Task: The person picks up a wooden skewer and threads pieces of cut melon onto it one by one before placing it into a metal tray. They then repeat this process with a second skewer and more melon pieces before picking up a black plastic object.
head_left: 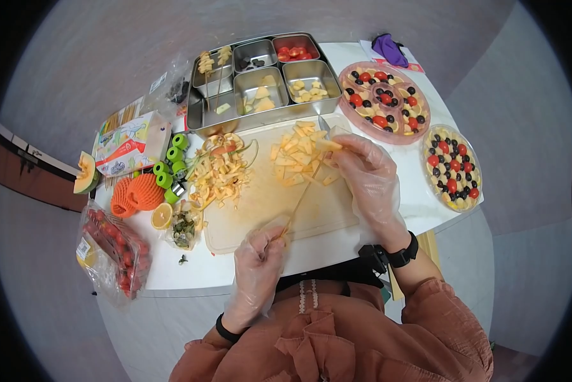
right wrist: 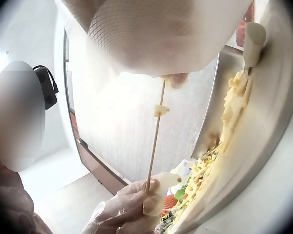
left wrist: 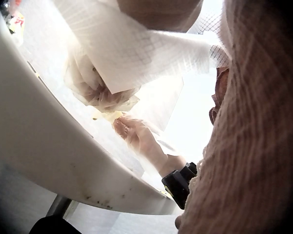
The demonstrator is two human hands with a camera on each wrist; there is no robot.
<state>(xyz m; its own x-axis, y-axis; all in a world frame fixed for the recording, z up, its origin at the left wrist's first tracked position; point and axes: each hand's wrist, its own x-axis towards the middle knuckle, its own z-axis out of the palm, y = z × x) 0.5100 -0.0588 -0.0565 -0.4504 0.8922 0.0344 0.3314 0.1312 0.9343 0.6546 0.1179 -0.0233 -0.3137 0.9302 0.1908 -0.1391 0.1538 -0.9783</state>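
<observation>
My gloved left hand (head_left: 258,258) grips the lower end of a thin wooden skewer (right wrist: 154,146) near the front edge of the board. One small pale-yellow fruit piece (right wrist: 161,110) is threaded partway along it. At the skewer's upper end, my gloved right hand (head_left: 370,172) pinches a pale-orange melon piece (head_left: 328,146) between thumb and fingers. Just beyond lies a heap of cut melon pieces (head_left: 298,149) on the cream cutting board (head_left: 254,216). A knife blade (head_left: 323,123) shows behind the heap, its pale handle (right wrist: 254,41) partly hidden by the right hand in the head view.
Peelings (head_left: 219,172) cover the board's left side. Behind stands a steel tray (head_left: 225,126) with fruit compartments and finished skewers (head_left: 206,63). Fruit platters (head_left: 388,102) sit at right. Bagged tomatoes (head_left: 117,245), a halved lemon (head_left: 162,216) and green cutters (head_left: 171,167) are at left.
</observation>
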